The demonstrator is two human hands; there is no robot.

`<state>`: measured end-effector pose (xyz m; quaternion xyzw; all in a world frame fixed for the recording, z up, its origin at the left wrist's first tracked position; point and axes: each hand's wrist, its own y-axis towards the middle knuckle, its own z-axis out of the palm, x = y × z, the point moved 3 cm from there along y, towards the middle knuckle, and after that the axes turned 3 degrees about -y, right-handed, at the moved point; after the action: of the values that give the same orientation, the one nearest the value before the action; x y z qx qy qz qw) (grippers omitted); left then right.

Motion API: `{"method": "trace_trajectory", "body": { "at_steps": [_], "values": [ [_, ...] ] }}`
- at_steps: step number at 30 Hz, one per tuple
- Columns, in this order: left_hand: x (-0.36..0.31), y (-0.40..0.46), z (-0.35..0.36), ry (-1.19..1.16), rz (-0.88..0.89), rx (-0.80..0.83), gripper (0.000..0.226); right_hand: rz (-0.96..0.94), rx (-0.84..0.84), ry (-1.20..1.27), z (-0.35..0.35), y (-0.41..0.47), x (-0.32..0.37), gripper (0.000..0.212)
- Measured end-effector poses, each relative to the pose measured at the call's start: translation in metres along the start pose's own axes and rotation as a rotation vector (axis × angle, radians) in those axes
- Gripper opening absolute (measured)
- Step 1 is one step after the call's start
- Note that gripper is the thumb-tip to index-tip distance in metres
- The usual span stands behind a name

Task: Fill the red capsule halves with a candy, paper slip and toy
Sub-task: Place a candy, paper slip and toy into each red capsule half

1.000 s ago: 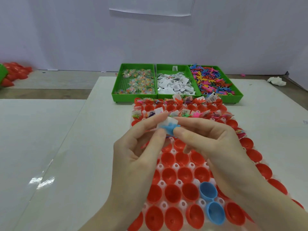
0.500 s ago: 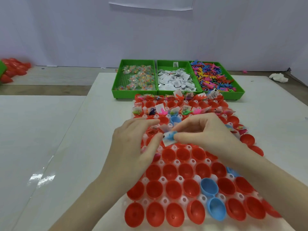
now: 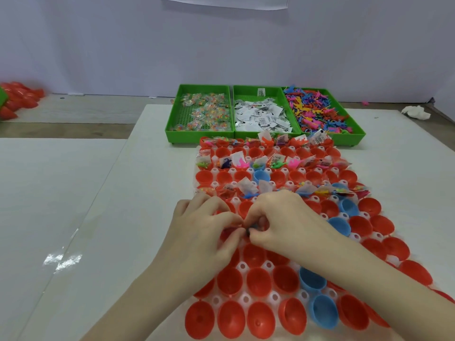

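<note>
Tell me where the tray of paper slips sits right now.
In the head view, the tray of paper slips sits at the far end of the table, middle of three green trays, between the candy tray on its left and the toy tray on its right.

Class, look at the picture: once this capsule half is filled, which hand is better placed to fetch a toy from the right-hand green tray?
Probably the right hand: the toy tray lies ahead on its side, while the left hand would have to cross over it. Both currently pinch something small.

White table (image 3: 152, 183) — trays (image 3: 263, 137), capsule rack (image 3: 246, 300)
</note>
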<state>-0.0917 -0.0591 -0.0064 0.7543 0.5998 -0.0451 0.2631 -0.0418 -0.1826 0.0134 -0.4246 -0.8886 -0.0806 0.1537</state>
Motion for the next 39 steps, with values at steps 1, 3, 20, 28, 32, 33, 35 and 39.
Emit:
{"method": "trace_trajectory", "body": {
  "at_steps": [1, 3, 20, 28, 32, 33, 35, 39],
  "values": [
    [0.0, 0.0, 0.001, 0.0, 0.008, 0.005, 0.034, -0.008, -0.009, -0.037, 0.001, 0.0, 0.003, 0.019],
    [0.001, -0.001, 0.002, -0.012, 0.017, 0.008, 0.035, -0.024, -0.024, -0.076, 0.0, 0.001, 0.006, 0.019],
    [0.078, 0.097, -0.033, -0.483, -0.324, -0.444, 0.009, 0.019, -0.024, 0.441, -0.081, 0.03, -0.056, 0.011],
    [0.14, 0.186, -0.002, -0.246, -0.454, -0.081, 0.038, 0.536, -0.477, 0.377, -0.095, 0.068, -0.192, 0.009],
    [0.156, 0.198, 0.022, -0.001, -0.545, 0.127, 0.06, 0.582, -0.459, 0.325, -0.093, 0.087, -0.219, 0.012],
    [0.159, 0.199, 0.025, 0.026, -0.561, 0.099, 0.056, 0.584, -0.442, 0.31, -0.092, 0.093, -0.223, 0.012],
    [0.161, 0.201, 0.027, -0.008, -0.56, 0.01, 0.033, 0.571, -0.375, 0.273, -0.089, 0.106, -0.228, 0.016],
    [0.162, 0.202, 0.027, -0.188, -0.526, -0.114, 0.017, 0.52, -0.235, 0.162, -0.082, 0.129, -0.232, 0.042]
  ]
}}
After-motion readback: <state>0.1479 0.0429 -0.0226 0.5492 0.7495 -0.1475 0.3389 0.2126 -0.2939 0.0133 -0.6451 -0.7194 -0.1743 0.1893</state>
